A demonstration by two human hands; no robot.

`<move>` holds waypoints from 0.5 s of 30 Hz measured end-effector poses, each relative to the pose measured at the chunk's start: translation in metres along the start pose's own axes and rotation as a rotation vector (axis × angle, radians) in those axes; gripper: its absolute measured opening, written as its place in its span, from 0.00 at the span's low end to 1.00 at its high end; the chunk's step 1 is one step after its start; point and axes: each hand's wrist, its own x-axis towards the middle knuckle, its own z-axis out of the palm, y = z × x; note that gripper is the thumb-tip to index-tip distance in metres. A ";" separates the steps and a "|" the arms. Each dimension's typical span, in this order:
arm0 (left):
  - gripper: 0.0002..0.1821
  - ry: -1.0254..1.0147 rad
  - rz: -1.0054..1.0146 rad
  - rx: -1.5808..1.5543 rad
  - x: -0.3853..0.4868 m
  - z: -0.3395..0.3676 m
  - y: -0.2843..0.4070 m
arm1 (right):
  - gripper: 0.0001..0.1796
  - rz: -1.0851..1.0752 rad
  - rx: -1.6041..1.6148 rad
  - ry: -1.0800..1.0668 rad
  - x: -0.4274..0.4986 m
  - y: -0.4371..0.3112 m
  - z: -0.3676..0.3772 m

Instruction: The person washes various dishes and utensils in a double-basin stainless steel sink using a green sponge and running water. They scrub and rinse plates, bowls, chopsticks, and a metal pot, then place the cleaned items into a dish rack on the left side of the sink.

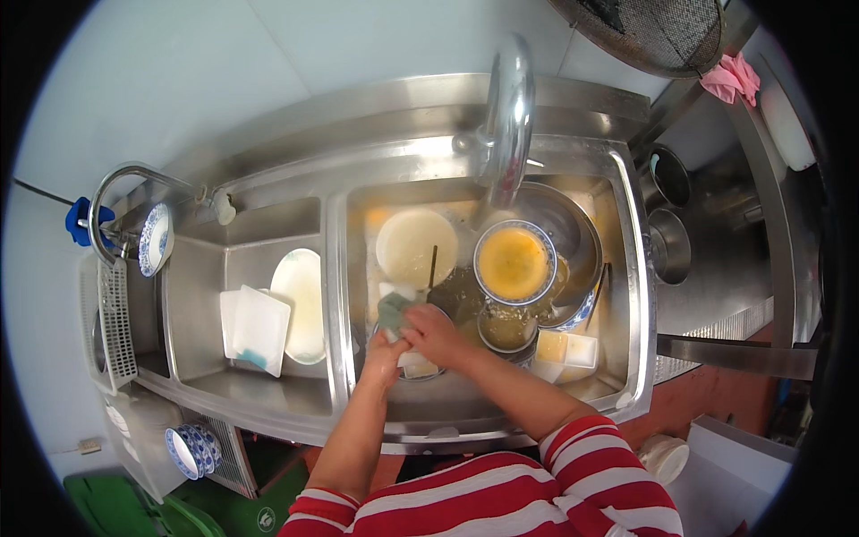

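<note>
My right hand (433,332) presses a green scrubbing cloth (394,311) against a small white dish (396,290) over the right sink basin. The dish's near end is gripped by my left hand (385,359); the cloth and fingers cover much of it. Below both hands sits a round bowl, partly hidden. A round white plate (413,238) lies in the water just beyond them. To their right, a blue-and-white bowl (515,260) of orange-yellow liquid rests above a large metal bowl (582,221). A divided white dish (579,350) sits nearby, close to the front wall.
A chrome faucet (513,114) arches over the right basin. White rectangular dishes (258,325) and an oval plate (298,309) lie in the left basin. Patterned bowls (194,451) stand stacked below left. A mesh strainer (661,33) hangs at upper right.
</note>
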 end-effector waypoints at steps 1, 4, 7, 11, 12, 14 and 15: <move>0.21 -0.027 0.035 -0.026 -0.005 -0.002 0.001 | 0.12 0.085 -0.030 -0.074 -0.004 0.008 -0.001; 0.21 -0.162 -0.040 -0.148 -0.012 0.000 0.022 | 0.10 0.233 -0.338 -0.275 -0.017 0.046 -0.017; 0.19 -0.197 -0.045 -0.134 -0.010 0.011 0.025 | 0.09 0.375 -0.725 -0.348 -0.028 0.088 -0.021; 0.19 -0.052 -0.059 0.010 -0.002 0.005 0.010 | 0.10 0.595 -0.401 -0.346 -0.009 0.078 -0.028; 0.18 0.012 -0.046 0.055 -0.001 0.000 0.006 | 0.11 0.560 -0.315 -0.392 0.002 0.047 -0.037; 0.17 0.052 0.023 0.141 0.002 -0.002 0.001 | 0.13 0.389 -0.114 -0.348 0.009 0.011 -0.039; 0.17 0.035 0.076 0.184 0.005 0.000 -0.002 | 0.14 0.252 0.007 -0.264 0.002 0.001 -0.029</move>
